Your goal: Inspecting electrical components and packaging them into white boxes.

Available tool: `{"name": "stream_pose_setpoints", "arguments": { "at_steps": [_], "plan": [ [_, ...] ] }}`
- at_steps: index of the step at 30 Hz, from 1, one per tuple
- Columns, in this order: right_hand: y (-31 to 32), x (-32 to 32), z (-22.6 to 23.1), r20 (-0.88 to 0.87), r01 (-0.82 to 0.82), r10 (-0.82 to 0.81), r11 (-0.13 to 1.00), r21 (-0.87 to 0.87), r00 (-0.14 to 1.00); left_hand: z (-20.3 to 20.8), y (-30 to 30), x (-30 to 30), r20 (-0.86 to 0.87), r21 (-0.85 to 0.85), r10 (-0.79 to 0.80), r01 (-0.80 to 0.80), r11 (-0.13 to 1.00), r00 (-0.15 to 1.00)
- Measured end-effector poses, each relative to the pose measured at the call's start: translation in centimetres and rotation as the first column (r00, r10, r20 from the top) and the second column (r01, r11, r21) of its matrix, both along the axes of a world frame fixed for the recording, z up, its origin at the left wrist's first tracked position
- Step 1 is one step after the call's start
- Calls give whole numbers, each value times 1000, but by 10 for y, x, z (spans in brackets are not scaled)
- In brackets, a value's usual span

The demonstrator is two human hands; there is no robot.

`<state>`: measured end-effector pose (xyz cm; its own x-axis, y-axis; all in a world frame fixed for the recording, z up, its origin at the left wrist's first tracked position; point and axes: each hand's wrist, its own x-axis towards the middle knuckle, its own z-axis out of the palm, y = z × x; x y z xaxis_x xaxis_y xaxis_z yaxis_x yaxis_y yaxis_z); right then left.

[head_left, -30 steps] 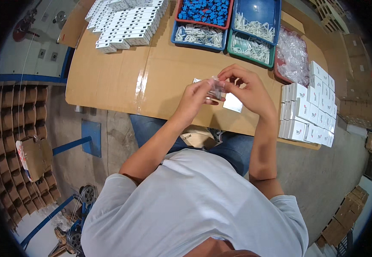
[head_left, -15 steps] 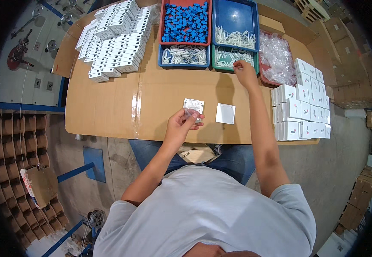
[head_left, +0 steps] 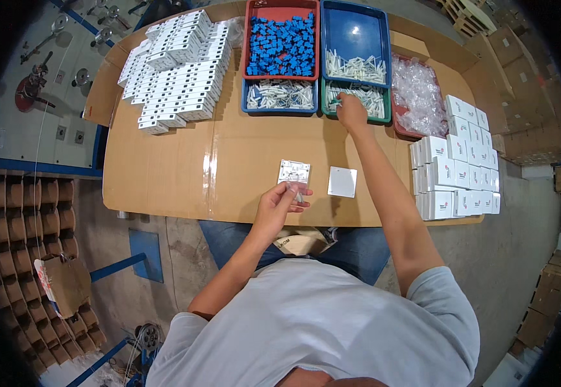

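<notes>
My left hand (head_left: 276, 208) pinches a small clear plastic bag (head_left: 299, 197) near the table's front edge. Just beyond it lies a white square plate with holes and fittings (head_left: 294, 170). To the right is a plain white square plate (head_left: 342, 182), untouched by either hand. My right hand (head_left: 351, 112) reaches over the near left part of a green tray (head_left: 384, 119) of small white plug-like pieces (head_left: 372, 99). Its fingers are bent together at the pieces, and whatever they hold is hidden.
A red tray of blue parts (head_left: 281, 45) and blue trays of white pieces (head_left: 279, 95) stand at the back. Beside them is a red tray of clear bags (head_left: 416, 93). White boxes are stacked left (head_left: 180, 84) and right (head_left: 461, 168) on the cardboard-covered table (head_left: 241, 142).
My right hand has shifted left over the green tray, its fingers now down among the pieces. My left hand still holds the bag by the holed plate. The whole view has shifted slightly.
</notes>
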<state>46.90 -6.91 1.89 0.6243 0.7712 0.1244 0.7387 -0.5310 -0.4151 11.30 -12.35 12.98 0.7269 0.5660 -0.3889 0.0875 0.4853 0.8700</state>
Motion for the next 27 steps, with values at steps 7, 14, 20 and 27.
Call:
{"name": "stream_pose_setpoints", "arguments": {
  "at_steps": [7, 14, 20, 27],
  "plan": [
    [6, 20, -18, 0, 32, -32, 998, -45, 999, 13, 5, -4, 100, -117, 61, -49, 992, 993],
    [-13, 15, 20, -559, 201, 137, 842, 501, 818, 35, 19, 0, 145, -191, 180, -151, 970, 973],
    [-72, -107, 139, -785, 183, 397, 828, 530, 476, 35, 30, 13, 159, -60, 204, -197, 979, 966],
    [-81, -155, 171, -757, 36, 536, 807, 590, 374, 40, 24, 14, 125, -12, 126, -125, 992, 984]
  ]
}}
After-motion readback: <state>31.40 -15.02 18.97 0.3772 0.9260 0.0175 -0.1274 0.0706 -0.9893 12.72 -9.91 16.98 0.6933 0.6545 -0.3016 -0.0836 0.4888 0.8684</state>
